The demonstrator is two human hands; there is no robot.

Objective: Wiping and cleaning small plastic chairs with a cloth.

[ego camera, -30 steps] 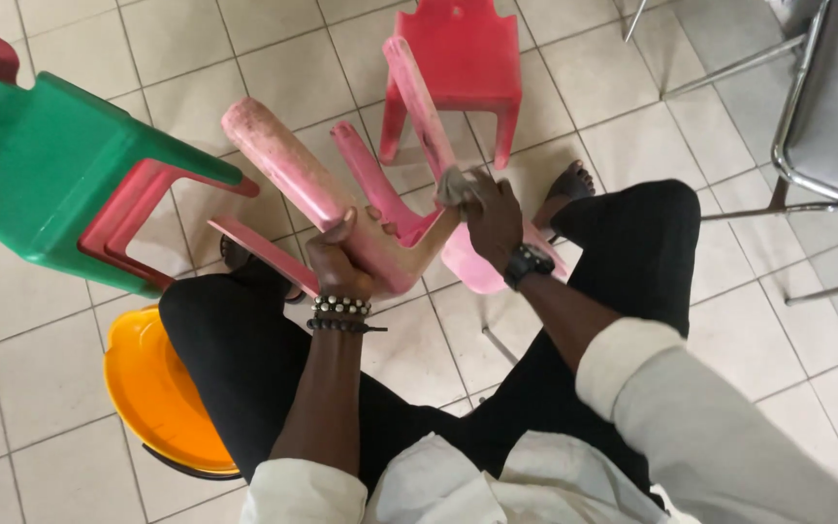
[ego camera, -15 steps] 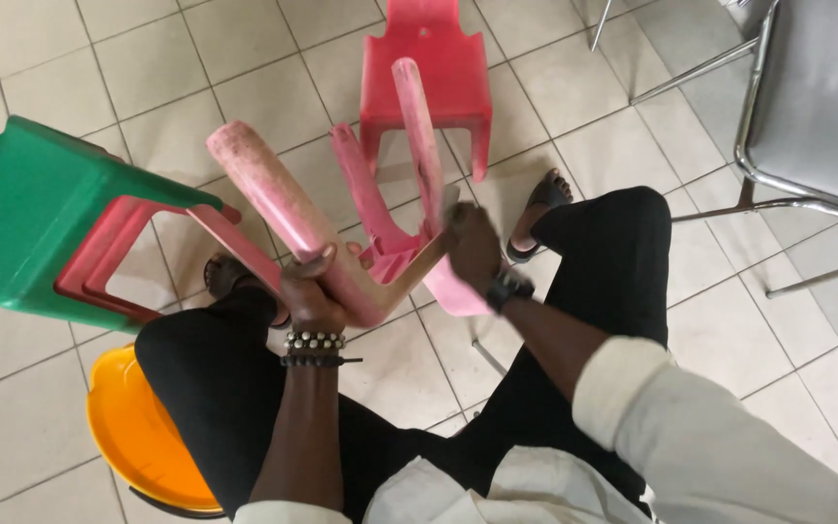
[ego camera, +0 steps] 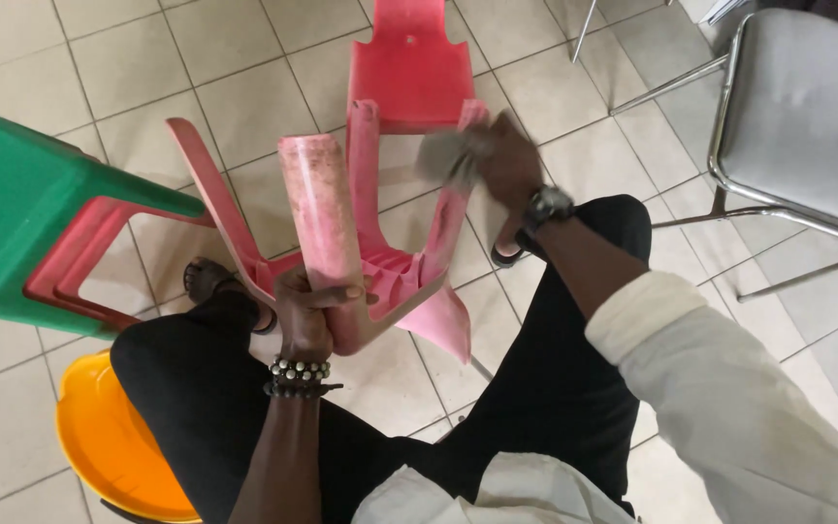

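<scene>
Head view: a green chair (ego camera: 21, 213) fills the left edge, a red chair (ego camera: 409, 68) stands at top centre, a grey metal-framed chair (ego camera: 807, 107) sits upper right, and a yellow basin (ego camera: 118, 446) lies lower left by my knee. The pink chair (ego camera: 380, 281) sits mid-frame, upturned, legs pointing toward the top. My left hand (ego camera: 307, 311) wraps one leg; my right hand (ego camera: 501, 155) presses a grey cloth (ego camera: 443, 150) against another leg's tip.
</scene>
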